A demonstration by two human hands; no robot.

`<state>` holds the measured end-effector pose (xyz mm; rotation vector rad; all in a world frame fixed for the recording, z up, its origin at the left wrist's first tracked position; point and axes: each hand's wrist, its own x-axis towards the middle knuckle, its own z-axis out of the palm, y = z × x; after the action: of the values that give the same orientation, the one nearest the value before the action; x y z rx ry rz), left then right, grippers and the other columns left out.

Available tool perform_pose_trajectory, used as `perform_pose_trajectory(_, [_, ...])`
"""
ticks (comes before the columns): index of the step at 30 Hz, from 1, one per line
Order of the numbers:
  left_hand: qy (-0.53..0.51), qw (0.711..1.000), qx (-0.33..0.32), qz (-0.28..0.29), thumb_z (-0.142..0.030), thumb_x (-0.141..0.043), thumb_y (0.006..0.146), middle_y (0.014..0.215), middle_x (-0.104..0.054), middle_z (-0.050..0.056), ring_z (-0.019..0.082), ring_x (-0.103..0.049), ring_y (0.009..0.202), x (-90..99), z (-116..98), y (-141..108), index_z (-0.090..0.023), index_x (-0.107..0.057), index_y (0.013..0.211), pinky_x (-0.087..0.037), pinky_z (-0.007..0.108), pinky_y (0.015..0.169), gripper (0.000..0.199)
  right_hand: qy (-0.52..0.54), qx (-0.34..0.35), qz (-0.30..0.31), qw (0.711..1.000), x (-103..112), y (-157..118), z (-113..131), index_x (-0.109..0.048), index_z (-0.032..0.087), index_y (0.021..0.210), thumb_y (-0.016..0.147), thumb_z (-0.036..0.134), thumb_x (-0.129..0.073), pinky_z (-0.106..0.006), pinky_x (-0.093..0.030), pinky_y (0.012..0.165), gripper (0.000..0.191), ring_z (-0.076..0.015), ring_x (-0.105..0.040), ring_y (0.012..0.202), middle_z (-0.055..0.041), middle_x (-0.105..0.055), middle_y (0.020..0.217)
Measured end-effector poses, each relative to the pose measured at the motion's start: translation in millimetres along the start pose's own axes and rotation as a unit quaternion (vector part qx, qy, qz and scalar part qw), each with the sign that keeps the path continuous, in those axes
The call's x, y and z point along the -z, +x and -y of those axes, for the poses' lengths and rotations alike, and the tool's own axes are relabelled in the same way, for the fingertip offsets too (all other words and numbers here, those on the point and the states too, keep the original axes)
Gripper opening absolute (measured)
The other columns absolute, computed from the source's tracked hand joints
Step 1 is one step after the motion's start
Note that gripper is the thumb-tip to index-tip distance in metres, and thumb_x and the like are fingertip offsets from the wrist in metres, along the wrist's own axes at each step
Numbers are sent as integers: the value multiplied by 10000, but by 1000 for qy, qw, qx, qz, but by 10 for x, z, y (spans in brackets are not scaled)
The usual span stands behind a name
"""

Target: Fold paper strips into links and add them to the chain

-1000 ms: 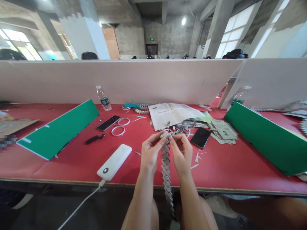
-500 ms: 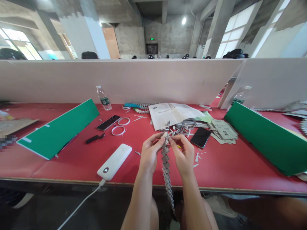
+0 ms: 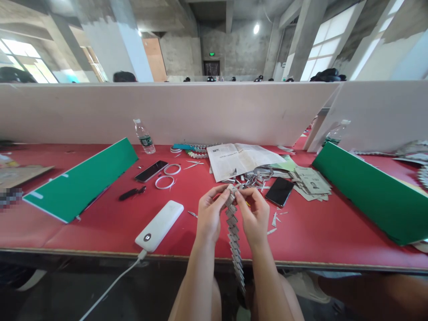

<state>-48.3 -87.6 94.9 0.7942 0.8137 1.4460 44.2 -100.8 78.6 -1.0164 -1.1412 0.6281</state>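
Observation:
A zigzag chain of folded newspaper strips (image 3: 233,232) hangs from my fingers, over the table's front edge and down between my knees. At its top end my left hand (image 3: 210,211) is closed, thumb and fingers pinching the paper. From the other side my right hand (image 3: 256,214) pinches the same end. The fingertips nearly meet, and they hide part of the top links. Just beyond my hands lies a heap of folded paper strips (image 3: 256,178), partly under a newspaper sheet (image 3: 240,159).
A black phone (image 3: 280,192) and cut newspaper pieces (image 3: 312,183) lie right. Left are a white power bank (image 3: 159,226) with cable, tape rolls (image 3: 165,182), another phone (image 3: 151,171) and a black-handled tool (image 3: 133,193). Green boards (image 3: 83,180) stand at both sides; a bottle (image 3: 144,137) stands behind.
My right hand has shifted slightly left, closer to my left hand. The hanging chain has swung a little to the right. Both hands still pinch its top end.

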Motion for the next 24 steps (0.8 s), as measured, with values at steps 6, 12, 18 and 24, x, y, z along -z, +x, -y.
perform_pose_trajectory(6, [-28, 999, 21, 3, -226, -748, 611, 762, -701, 47, 110, -639, 661, -11, -4, 1, -133, -702, 832, -502, 203, 663, 244, 3, -5, -6, 1000, -1, -5, 27, -573, 186, 765, 807, 305, -565, -267, -458, 618, 127, -140, -554, 655, -8, -591, 705])
perform_pose_trajectory(12, [-33, 999, 28, 14, -228, -740, 620, 773, -706, 59, 124, -645, 662, 6, 8, 9, -128, -701, 839, -510, 220, 657, 244, 9, -5, -8, 1000, 4, 5, 28, -575, 187, 773, 807, 300, -561, -270, -463, 614, 119, -137, -550, 649, -11, -589, 706])
perform_pose_trajectory(18, [-53, 997, 52, 30, -221, -732, 630, 791, -710, 67, 124, -648, 668, 45, 33, 39, -126, -704, 842, -508, 207, 639, 234, 18, -12, 0, 1000, -4, 11, 30, -567, 185, 781, 810, 287, -559, -256, -451, 603, 106, -127, -545, 641, -2, -582, 702])
perform_pose_trajectory(24, [-41, 996, 77, 34, -230, -743, 615, 802, -712, 73, 135, -653, 693, 64, 37, 53, -128, -709, 857, -510, 222, 673, 264, 21, -34, 24, 999, 28, 50, 1, -585, 185, 818, 796, 296, -568, -248, -443, 595, 114, -121, -526, 625, 5, -580, 690])
